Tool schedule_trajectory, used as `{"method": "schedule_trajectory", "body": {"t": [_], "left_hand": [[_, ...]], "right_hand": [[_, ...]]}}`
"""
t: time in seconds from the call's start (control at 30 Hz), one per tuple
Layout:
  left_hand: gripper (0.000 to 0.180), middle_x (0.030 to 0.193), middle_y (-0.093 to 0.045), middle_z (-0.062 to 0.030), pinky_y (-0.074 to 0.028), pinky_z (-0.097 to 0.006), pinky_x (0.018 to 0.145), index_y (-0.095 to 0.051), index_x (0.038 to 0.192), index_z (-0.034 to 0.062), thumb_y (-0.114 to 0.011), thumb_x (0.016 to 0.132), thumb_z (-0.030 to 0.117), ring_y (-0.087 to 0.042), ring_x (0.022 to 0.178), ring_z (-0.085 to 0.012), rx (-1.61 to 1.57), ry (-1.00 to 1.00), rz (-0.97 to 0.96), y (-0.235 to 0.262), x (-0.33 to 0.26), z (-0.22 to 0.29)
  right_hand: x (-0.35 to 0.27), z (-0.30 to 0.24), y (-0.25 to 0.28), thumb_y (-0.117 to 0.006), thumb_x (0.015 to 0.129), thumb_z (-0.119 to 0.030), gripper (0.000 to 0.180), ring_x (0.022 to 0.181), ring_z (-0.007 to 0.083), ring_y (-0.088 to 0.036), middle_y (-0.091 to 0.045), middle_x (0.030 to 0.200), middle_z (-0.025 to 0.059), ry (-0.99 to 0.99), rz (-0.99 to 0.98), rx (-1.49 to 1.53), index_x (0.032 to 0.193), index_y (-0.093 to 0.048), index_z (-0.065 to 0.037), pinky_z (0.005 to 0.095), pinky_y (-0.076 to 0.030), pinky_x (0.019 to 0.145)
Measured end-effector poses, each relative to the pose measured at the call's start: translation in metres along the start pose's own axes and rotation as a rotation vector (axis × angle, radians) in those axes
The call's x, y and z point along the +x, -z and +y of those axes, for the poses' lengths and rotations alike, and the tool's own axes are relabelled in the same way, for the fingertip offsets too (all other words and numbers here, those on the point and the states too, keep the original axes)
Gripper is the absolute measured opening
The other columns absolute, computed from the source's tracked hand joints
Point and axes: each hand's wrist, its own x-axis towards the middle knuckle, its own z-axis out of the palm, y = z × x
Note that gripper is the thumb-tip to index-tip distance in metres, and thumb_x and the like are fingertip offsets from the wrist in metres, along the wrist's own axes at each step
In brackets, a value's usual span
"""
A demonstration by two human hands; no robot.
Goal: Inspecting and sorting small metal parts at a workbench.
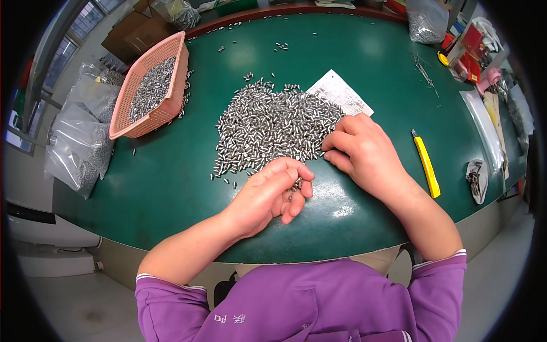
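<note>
A broad heap of small silvery metal pins [268,122] lies spread on the green table. My left hand [273,191] is at the heap's near edge, palm turned inward and fingers curled round a few of these metal pins [297,183]. At the right edge of the heap, my right hand [356,149] reaches down with thumb and fingers pinched together at the pins. Whatever lies between those fingertips is too small and hidden to make out. Behind the heap, a white printed sheet [340,91] is partly covered by pins.
A pink plastic basket [121,117] of similar pins stands at the left, beside clear bags [82,142] of parts. On the right lie a yellow utility knife [426,165], tweezers [424,74] and a small white pouch [476,181]. Another filled bag [426,25] stands at the far right.
</note>
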Motion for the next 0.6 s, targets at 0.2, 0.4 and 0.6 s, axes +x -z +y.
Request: {"method": "schedule_trajectory", "body": {"t": [0.2,0.4,0.6], "left_hand": [[0.016,0.091,-0.056,-0.0099,-0.037,-0.022,0.046,-0.050,0.104,0.0039,-0.040,0.099,0.015,-0.048,0.060,-0.0105,0.051,0.018,0.007,0.000,0.001,-0.001],[0.012,0.090,-0.056,-0.0060,-0.041,-0.022,0.050,-0.050,0.103,0.0063,-0.047,0.098,0.017,-0.051,0.061,-0.0090,0.006,0.024,-0.029,0.004,0.001,-0.001],[0.016,0.090,-0.056,-0.0062,-0.040,-0.021,0.049,-0.048,0.110,0.0055,-0.051,0.097,0.014,-0.050,0.060,-0.0071,0.060,0.016,0.027,-0.001,0.001,0.001]], "right_hand": [[0.000,-0.003,-0.001,-0.072,0.070,-0.009,0.014,0.084,0.0242,-0.053,-0.055,0.082,0.0044,0.026,-0.004,0.031,0.081,-0.063,-0.008,0.0367,-0.045,0.075],[0.001,-0.005,-0.002,-0.072,0.072,-0.008,0.014,0.085,0.0235,-0.054,-0.055,0.083,0.0043,0.012,-0.032,0.138,0.083,-0.063,-0.007,0.0347,-0.045,0.076],[0.002,-0.018,-0.002,-0.070,0.079,-0.007,0.010,0.087,0.0168,-0.055,-0.058,0.088,0.0022,-0.050,-0.089,0.641,0.087,-0.065,-0.007,0.0297,-0.046,0.075]]}}
